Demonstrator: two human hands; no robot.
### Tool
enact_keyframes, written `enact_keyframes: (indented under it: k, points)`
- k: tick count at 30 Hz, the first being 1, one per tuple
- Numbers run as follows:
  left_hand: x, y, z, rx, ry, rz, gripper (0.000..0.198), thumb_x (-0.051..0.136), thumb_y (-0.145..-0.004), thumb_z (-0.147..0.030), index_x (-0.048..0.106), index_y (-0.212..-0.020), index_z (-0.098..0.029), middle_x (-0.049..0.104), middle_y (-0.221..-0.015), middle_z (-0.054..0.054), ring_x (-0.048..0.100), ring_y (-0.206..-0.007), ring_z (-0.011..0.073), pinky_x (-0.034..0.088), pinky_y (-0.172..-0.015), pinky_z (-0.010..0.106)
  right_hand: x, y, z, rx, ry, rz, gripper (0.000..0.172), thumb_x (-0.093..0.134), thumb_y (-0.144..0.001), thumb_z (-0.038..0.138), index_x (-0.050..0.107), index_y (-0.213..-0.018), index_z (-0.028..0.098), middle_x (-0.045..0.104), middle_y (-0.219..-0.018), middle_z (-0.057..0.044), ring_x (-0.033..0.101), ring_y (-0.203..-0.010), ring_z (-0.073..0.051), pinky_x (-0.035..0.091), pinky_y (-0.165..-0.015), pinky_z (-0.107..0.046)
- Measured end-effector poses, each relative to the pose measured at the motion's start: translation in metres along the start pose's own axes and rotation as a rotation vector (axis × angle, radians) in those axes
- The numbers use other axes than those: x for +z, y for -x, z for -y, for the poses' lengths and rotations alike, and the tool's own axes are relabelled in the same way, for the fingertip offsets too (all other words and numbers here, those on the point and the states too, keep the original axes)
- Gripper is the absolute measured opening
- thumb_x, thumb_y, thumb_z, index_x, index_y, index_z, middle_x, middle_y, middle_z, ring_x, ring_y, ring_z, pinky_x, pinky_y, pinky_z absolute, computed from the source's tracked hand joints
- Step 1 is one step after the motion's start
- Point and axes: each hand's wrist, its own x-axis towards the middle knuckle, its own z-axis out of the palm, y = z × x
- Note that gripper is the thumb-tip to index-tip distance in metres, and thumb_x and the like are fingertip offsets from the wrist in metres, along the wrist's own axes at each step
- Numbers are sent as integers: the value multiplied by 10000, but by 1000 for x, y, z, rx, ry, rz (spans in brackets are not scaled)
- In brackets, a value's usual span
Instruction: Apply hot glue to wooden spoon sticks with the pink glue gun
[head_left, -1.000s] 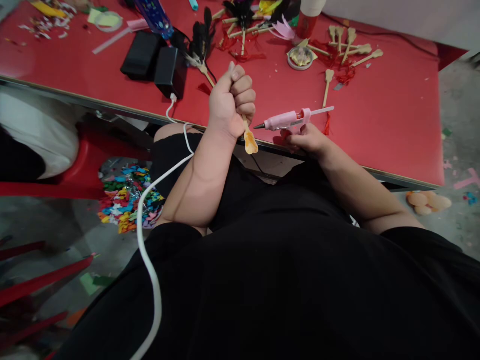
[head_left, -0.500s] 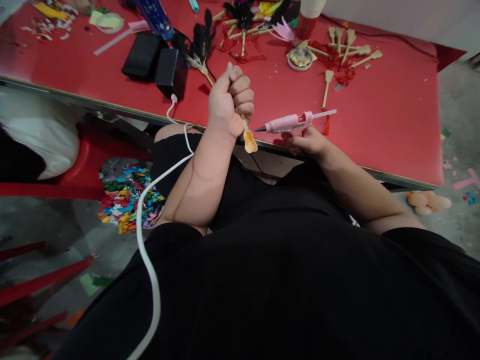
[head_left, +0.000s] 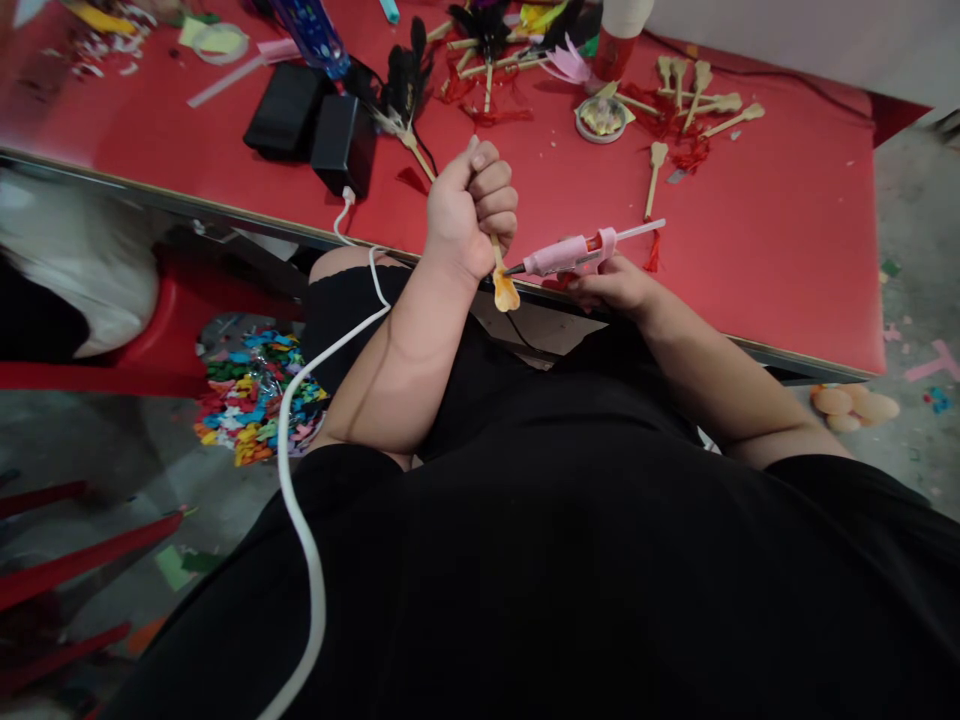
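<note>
My left hand (head_left: 476, 205) is closed in a fist around a thin wooden stick (head_left: 506, 290). Its lobed end, with an orange-tinted face, sticks out below the fist at the table edge. In my right hand (head_left: 615, 285) is a pink glue gun (head_left: 559, 255), gripped by its handle, with a clear glue stick (head_left: 641, 228) jutting from the back. The dark nozzle meets or nearly meets the neck of the lobed end. Beyond my left fist, a black-feathered stick (head_left: 405, 125) lies on the table, its near end running behind the hand.
On the red table (head_left: 780, 250) are a black box (head_left: 343, 145) with a white cable (head_left: 285, 430), a round dish (head_left: 600, 118), several lobed wooden sticks (head_left: 697, 85) with red tassels, and a blue bottle (head_left: 311, 35). Colourful small pieces (head_left: 259, 400) fill a bag below left.
My left hand has shifted slightly right and down with the wooden stick. The glue gun has come slightly left and down, bringing its nozzle to the stick's lobed end.
</note>
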Motion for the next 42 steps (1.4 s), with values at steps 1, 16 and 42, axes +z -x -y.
enact_keyframes:
  k: [1,16,42]
  points:
    - [0,0,0,-7,-19,-29,544,562,-1147,-757,502,-804,-339,428,-572,-13,396,-473,204,275,-403,325,0,-1,0,-21,-17,18,496,1009,-858,520,706,-1116,224,548,-595,109,418,-469,-104,409,-434,-227]
    - [-6,-4,-5,-23,-75,117,535,610,-1078,-773,467,-785,-349,306,-549,-30,302,-459,191,128,-414,318,9,-4,-7,-118,-22,-105,572,924,-922,827,788,-1062,289,433,-592,104,380,-462,-110,417,-432,-230]
    - [-5,1,-1,-21,44,72,516,522,-1240,-547,450,-806,-277,403,-585,-47,289,-484,140,237,-465,299,6,-5,-9,-71,58,-115,697,941,-857,906,710,-1016,268,448,-610,95,400,-490,-123,404,-418,-252]
